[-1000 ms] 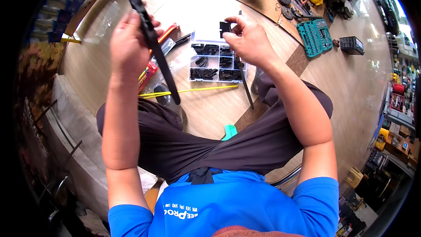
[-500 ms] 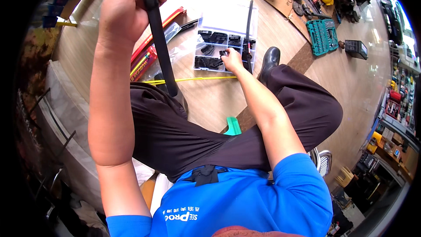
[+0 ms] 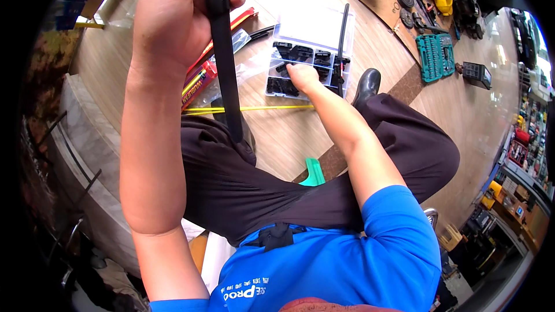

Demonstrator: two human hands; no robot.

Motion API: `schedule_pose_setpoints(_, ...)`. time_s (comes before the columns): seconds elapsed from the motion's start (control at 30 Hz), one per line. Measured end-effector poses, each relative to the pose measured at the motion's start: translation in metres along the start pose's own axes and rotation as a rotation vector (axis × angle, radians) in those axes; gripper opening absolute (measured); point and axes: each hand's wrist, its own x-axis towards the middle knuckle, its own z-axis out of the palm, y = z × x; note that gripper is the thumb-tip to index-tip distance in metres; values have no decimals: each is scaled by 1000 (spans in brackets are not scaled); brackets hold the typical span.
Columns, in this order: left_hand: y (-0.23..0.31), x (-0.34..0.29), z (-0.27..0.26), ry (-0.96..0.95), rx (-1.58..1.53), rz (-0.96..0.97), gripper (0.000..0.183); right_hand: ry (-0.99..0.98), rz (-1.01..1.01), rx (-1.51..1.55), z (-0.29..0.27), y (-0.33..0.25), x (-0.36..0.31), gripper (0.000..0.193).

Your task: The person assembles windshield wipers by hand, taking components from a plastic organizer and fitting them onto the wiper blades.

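Raised at the upper left, my left hand [image 3: 173, 17] is closed round a long black wiper blade [image 3: 226, 75]. The blade hangs down, its lower end by my left knee, its top cut off by the picture's edge. Ahead of me on the floor lies a clear plastic compartment box [image 3: 300, 97] with its lid open, filled with small black plastic fittings [image 3: 282, 85]. My right hand [image 3: 302, 78] reaches over its left compartments. The fingertips are pinched at a small black plastic fitting [image 3: 282, 68], partly hidden by the hand.
Left of the box lie red-and-yellow packages [image 3: 199, 84] and clear plastic wrapping [image 3: 245, 72]. Yellow strips [image 3: 272, 108] cross the floor near my feet. A thin black strip [image 3: 343, 34] rests across the box's right side. Further right are a green tool case [image 3: 435, 58] and a black box [image 3: 476, 75].
The view has shifted slightly, moving the scene right. My right hand has moved left over the box with the small black fitting. My left hand still holds the wiper blade.
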Motion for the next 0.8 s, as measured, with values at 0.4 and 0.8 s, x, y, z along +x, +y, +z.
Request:
schedule_pose_setpoints(0.4, -7, 1, -17, -8, -7, -17, 26, -3, 53, 44, -12, 6, -4, 16)
schedule_pose_setpoints(0.8, -33, -11, -9, 84, 87, -125, 30, 365, -23, 1070, -179, -19, -50, 29)
